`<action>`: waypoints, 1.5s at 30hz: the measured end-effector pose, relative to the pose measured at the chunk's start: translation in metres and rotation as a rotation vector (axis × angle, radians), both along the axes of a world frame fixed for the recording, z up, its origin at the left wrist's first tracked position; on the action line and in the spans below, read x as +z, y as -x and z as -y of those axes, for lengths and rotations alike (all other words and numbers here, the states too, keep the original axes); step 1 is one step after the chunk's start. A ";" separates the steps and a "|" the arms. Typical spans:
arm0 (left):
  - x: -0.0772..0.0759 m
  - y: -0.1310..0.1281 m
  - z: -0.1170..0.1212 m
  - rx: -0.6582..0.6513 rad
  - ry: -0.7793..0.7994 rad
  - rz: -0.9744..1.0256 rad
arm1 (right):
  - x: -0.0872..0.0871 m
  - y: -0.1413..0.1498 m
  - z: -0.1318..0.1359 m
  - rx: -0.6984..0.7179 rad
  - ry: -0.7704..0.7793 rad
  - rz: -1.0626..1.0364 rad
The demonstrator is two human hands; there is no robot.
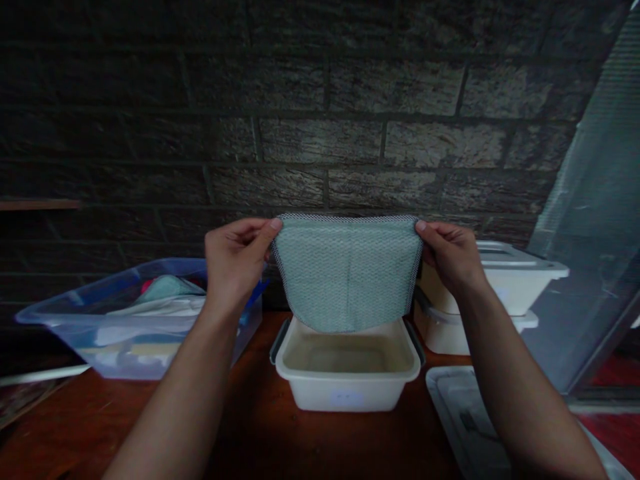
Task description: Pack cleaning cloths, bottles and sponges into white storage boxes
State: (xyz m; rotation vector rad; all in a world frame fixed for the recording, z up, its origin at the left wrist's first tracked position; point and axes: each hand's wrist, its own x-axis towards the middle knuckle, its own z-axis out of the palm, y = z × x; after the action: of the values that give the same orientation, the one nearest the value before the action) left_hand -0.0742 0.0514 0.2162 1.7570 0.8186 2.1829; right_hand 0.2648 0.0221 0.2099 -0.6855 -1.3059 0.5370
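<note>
A pale green cloth [347, 277] with a checked, dark-edged border hangs spread out by its two upper corners. My left hand [237, 257] pinches the upper left corner between thumb and fingers. At the upper right corner, my right hand [453, 253] holds it in the same kind of pinch. The cloth's lower edge hangs above the back rim of a white plastic bin [347, 390]. That bin is lidless, has grey side handles and a small label on its front, and I see nothing in the visible part of its inside.
A clear bluish tub [135, 340] with folded cloths stands at the left. Stacked white lidded bins [520, 287] are at the right, with a loose lid [450, 400] in front of them. Everything rests on a reddish-brown wooden table [265, 433] against a dark brick wall [300, 133].
</note>
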 end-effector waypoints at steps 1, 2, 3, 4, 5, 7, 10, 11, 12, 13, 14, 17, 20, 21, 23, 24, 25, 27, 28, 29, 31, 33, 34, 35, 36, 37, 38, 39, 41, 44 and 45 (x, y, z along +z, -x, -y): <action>0.000 0.000 -0.001 0.019 -0.021 0.005 | 0.000 0.000 -0.001 -0.002 -0.006 -0.003; 0.000 -0.001 -0.002 0.028 -0.040 0.006 | 0.000 0.000 -0.001 -0.006 -0.012 -0.006; -0.001 -0.001 -0.003 0.027 -0.056 0.004 | 0.000 0.000 -0.002 -0.014 -0.017 -0.004; -0.001 -0.002 -0.004 0.015 -0.066 -0.002 | -0.001 0.000 -0.002 -0.026 -0.022 0.004; -0.001 -0.002 -0.005 -0.001 -0.073 -0.012 | -0.001 0.001 -0.002 -0.044 -0.033 0.018; -0.003 -0.005 -0.005 -0.024 -0.082 -0.040 | -0.001 0.003 -0.001 -0.113 -0.078 0.070; -0.006 -0.010 -0.003 0.015 -0.108 -0.092 | -0.001 0.008 0.003 -0.292 -0.206 0.139; -0.006 -0.012 -0.001 0.049 -0.118 -0.107 | -0.001 0.010 0.005 -0.349 -0.246 0.147; -0.007 -0.014 0.001 0.089 -0.127 -0.119 | -0.001 0.012 0.007 -0.393 -0.276 0.149; -0.008 -0.015 0.003 0.129 -0.136 -0.128 | -0.001 0.014 0.009 -0.420 -0.297 0.143; -0.008 -0.016 0.005 0.166 -0.145 -0.130 | 0.000 0.016 0.010 -0.432 -0.310 0.134; -0.007 -0.017 0.009 0.238 -0.178 -0.120 | 0.000 0.019 0.013 -0.425 -0.327 0.110; -0.006 -0.017 0.009 0.242 -0.187 -0.116 | 0.000 0.021 0.013 -0.406 -0.317 0.112; -0.006 -0.016 0.009 0.240 -0.182 -0.118 | -0.001 0.021 0.013 -0.403 -0.304 0.117; -0.006 -0.017 0.009 0.241 -0.168 -0.121 | -0.001 0.020 0.010 -0.402 -0.278 0.123; -0.006 -0.017 0.009 0.244 -0.159 -0.122 | -0.002 0.020 0.009 -0.406 -0.269 0.125; -0.006 -0.017 0.009 0.246 -0.151 -0.122 | -0.002 0.019 0.008 -0.412 -0.266 0.126; -0.007 -0.018 0.009 0.245 -0.144 -0.120 | -0.002 0.018 0.007 -0.429 -0.269 0.130; -0.007 -0.018 0.009 0.243 -0.143 -0.122 | -0.002 0.017 0.007 -0.436 -0.272 0.130; -0.007 -0.018 0.008 0.243 -0.144 -0.127 | -0.001 0.017 0.007 -0.439 -0.273 0.129; -0.007 -0.017 0.008 0.246 -0.145 -0.139 | -0.001 0.016 0.008 -0.443 -0.269 0.130; -0.007 -0.016 0.007 0.253 -0.143 -0.146 | -0.001 0.016 0.008 -0.440 -0.268 0.132; -0.007 -0.016 0.007 0.257 -0.142 -0.145 | -0.001 0.016 0.008 -0.433 -0.270 0.133; -0.008 -0.015 0.007 0.261 -0.141 -0.143 | -0.001 0.017 0.008 -0.422 -0.274 0.131; -0.007 -0.015 0.006 0.266 -0.140 -0.144 | -0.001 0.017 0.008 -0.405 -0.280 0.125; -0.007 -0.015 0.006 0.271 -0.142 -0.146 | -0.001 0.017 0.007 -0.381 -0.284 0.115; -0.007 -0.014 0.006 0.275 -0.145 -0.148 | -0.001 0.018 0.007 -0.354 -0.288 0.106; -0.006 -0.014 0.005 0.279 -0.150 -0.148 | -0.001 0.018 0.007 -0.326 -0.287 0.098; -0.005 -0.012 0.004 0.296 -0.162 -0.143 | 0.000 0.019 0.006 -0.268 -0.274 0.077; -0.003 -0.010 0.004 0.325 -0.179 -0.121 | 0.000 0.021 0.008 -0.177 -0.224 0.053; -0.002 -0.009 0.004 0.327 -0.179 -0.114 | 0.000 0.022 0.009 -0.140 -0.204 0.046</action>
State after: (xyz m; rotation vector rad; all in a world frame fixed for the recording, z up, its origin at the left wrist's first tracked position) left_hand -0.0655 0.0472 0.2139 1.9674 1.0307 2.4454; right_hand 0.2430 0.0127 0.2102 -0.6162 -1.3233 0.2713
